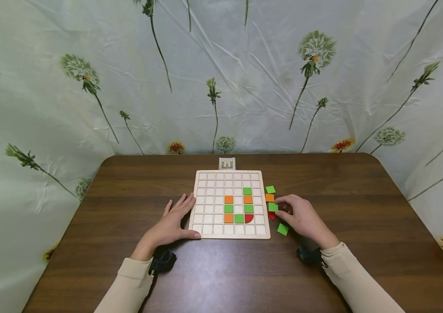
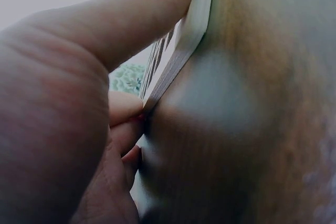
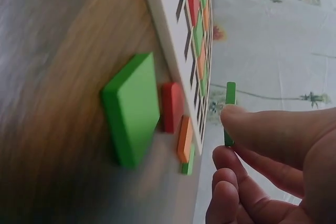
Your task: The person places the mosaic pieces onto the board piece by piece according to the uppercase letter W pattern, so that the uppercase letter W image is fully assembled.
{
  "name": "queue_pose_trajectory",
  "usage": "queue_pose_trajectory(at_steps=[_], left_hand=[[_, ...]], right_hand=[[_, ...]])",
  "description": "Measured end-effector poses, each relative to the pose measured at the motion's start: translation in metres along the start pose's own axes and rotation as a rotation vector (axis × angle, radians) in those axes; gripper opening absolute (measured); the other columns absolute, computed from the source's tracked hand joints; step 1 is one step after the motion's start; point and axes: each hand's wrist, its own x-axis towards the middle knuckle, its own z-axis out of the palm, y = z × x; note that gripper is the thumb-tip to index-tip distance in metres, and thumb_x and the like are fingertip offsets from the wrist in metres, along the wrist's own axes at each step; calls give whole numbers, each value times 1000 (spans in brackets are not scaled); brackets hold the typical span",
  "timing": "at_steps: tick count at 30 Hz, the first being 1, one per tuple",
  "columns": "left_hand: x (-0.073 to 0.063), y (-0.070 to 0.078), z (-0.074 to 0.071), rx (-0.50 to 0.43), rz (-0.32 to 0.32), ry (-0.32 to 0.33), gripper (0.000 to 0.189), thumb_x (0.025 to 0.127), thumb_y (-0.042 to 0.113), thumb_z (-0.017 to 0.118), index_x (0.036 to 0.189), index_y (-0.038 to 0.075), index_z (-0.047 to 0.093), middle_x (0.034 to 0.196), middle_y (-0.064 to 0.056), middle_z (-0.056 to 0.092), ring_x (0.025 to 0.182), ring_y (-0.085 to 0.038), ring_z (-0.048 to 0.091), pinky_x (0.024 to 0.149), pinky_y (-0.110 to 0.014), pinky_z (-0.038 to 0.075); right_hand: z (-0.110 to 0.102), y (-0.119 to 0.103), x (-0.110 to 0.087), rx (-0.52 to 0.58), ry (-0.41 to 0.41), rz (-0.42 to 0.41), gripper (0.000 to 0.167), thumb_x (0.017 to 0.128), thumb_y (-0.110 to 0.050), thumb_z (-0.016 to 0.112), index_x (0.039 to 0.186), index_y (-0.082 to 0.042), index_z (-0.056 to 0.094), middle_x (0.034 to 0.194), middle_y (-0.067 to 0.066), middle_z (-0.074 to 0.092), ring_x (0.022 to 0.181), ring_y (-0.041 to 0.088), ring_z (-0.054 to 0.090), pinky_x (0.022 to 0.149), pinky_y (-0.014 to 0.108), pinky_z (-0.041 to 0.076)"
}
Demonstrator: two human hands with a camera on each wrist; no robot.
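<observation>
A light wooden grid board [image 1: 209, 229] lies flat on the table, with several green, orange and red tiles set in its squares in a U-like outline. My left hand [image 1: 170, 226] rests at the board's left side, fingers extended along the edge and thumb at the near left corner; the left wrist view shows the thumb [image 2: 152, 9] against the rim. Between thumb and fingertips, my right hand [image 1: 303, 219] pinches a green square tile [image 3: 231, 90], held just off the board's right edge. A rounded red tile [image 1: 249, 218] sits at the outline's lower right.
Loose tiles lie right of the board: a green one [image 1: 270, 189], an orange one [image 1: 270, 198], a partly hidden red one [image 1: 271, 215] and a nearer green one [image 1: 282, 229]. A small card with a coloured grid pattern [image 1: 227, 163] lies behind the board. A flowered curtain [image 1: 260, 108] hangs beyond the table.
</observation>
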Motion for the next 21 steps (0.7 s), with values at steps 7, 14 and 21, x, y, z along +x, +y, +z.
queue_pose_trajectory(at_steps=[7,14,21], left_hand=[[0,1,0,-13,5,1,114,77,55,82,160,6,21,167,-8,14,155,-30,4,118,-60,-7],[0,1,1,-12,5,6,114,77,54,83,160,6,22,167,-9,15,154,-31,5,117,-61,-7],[0,1,2,-8,2,9,114,76,55,83,160,5,22,167,-10,16,154,-32,6,117,-61,-6]], right_hand=[[6,-12,3,11,10,-12,29,89,-9,77,117,-3,71,100,6,64,81,18,54,69,32,47],[16,-21,4,31,17,-68,28,87,-9,78,114,-4,72,94,2,62,77,15,52,67,29,46],[25,-32,8,32,15,-106,27,86,-7,79,112,-5,73,86,1,58,76,16,49,66,29,42]])
